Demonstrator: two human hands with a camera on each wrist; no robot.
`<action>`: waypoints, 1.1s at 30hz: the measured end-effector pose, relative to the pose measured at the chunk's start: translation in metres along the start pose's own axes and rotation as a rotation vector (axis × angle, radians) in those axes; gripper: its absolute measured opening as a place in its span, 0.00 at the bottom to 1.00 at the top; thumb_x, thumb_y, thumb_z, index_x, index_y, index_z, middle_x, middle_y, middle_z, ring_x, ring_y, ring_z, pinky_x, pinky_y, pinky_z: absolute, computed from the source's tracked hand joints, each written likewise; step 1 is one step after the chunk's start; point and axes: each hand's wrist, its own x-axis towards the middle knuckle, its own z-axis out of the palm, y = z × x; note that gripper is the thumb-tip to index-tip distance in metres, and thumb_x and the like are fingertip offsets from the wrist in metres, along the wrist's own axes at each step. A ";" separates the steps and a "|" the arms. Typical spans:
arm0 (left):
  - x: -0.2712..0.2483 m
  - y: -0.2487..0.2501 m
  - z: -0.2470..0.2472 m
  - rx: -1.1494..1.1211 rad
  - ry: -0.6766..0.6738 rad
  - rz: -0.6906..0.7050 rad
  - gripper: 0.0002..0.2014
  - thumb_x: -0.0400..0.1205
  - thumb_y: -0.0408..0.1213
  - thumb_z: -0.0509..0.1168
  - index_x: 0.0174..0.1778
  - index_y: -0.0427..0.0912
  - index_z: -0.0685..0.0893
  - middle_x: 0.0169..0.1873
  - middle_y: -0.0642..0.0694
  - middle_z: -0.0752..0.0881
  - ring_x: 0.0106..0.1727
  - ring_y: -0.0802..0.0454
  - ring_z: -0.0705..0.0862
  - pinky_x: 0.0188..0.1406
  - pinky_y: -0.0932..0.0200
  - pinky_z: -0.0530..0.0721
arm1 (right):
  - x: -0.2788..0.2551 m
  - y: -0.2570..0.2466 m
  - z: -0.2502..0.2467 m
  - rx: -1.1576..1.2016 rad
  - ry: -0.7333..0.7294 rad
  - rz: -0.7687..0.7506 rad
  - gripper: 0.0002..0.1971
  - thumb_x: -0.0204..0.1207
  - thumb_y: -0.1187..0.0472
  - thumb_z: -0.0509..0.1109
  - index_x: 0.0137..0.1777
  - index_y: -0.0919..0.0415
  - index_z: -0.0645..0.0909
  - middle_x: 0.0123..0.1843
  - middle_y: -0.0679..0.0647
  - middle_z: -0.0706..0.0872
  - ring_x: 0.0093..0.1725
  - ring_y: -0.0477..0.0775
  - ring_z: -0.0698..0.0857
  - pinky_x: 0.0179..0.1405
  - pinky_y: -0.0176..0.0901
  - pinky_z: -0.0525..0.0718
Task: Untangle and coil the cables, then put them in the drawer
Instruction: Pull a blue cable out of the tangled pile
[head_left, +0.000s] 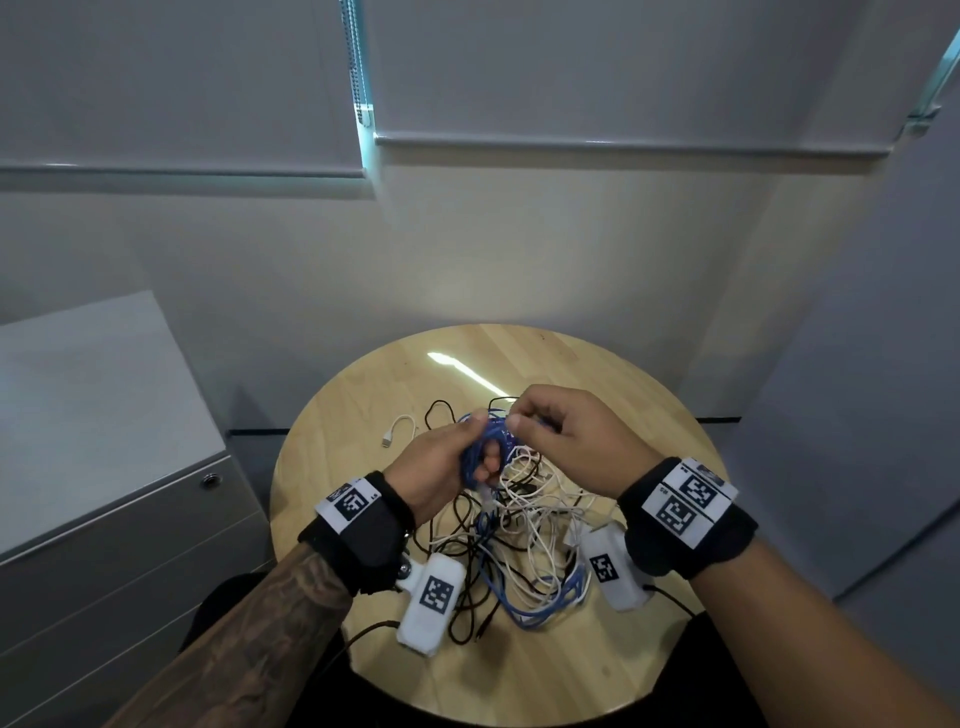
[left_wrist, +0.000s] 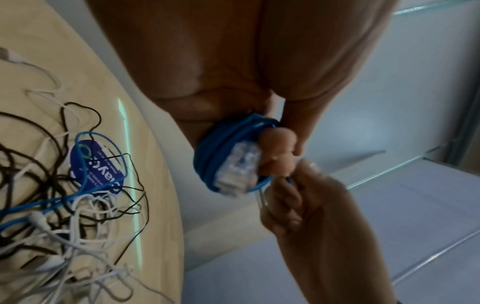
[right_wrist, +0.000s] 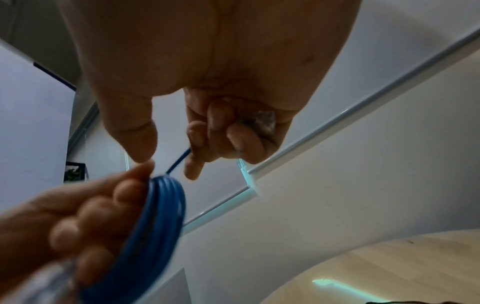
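My left hand (head_left: 464, 435) grips a small coil of blue network cable (head_left: 471, 463) wound round its fingers, held above the round wooden table (head_left: 623, 665). In the left wrist view a clear plug (left_wrist: 237, 165) lies against the blue coil (left_wrist: 206, 158). My right hand (head_left: 521, 422) pinches the coil's free blue strand (right_wrist: 179, 160) just right of the coil, and a second clear plug (right_wrist: 262, 121) shows under its curled fingers. Below both hands a tangle of black, white and blue cables (head_left: 519, 535) lies on the table.
A grey cabinet with drawer fronts and a lock (head_left: 104, 519) stands left of the table, its drawers closed. A short white cable (head_left: 397, 428) lies apart at the far left of the tangle. A blue label (left_wrist: 96, 166) sits among the cables.
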 end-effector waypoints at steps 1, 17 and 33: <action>0.004 -0.003 -0.001 -0.083 0.079 0.022 0.17 0.89 0.41 0.54 0.39 0.34 0.78 0.27 0.44 0.78 0.29 0.48 0.75 0.36 0.53 0.79 | -0.002 -0.003 0.003 -0.032 0.006 -0.009 0.05 0.82 0.54 0.71 0.44 0.51 0.84 0.29 0.40 0.79 0.29 0.41 0.74 0.34 0.43 0.75; -0.007 0.032 -0.009 -0.466 0.099 -0.015 0.20 0.87 0.45 0.58 0.28 0.45 0.71 0.21 0.51 0.67 0.17 0.59 0.63 0.24 0.65 0.73 | -0.004 0.046 0.017 0.383 0.119 0.489 0.07 0.83 0.63 0.71 0.56 0.62 0.89 0.46 0.57 0.90 0.44 0.51 0.85 0.49 0.47 0.87; -0.004 0.025 0.011 -0.540 0.015 -0.009 0.19 0.86 0.46 0.58 0.31 0.43 0.73 0.22 0.50 0.69 0.18 0.59 0.66 0.28 0.64 0.76 | 0.016 0.024 0.031 0.931 0.438 0.437 0.03 0.80 0.71 0.71 0.51 0.66 0.83 0.41 0.61 0.91 0.38 0.54 0.91 0.39 0.40 0.91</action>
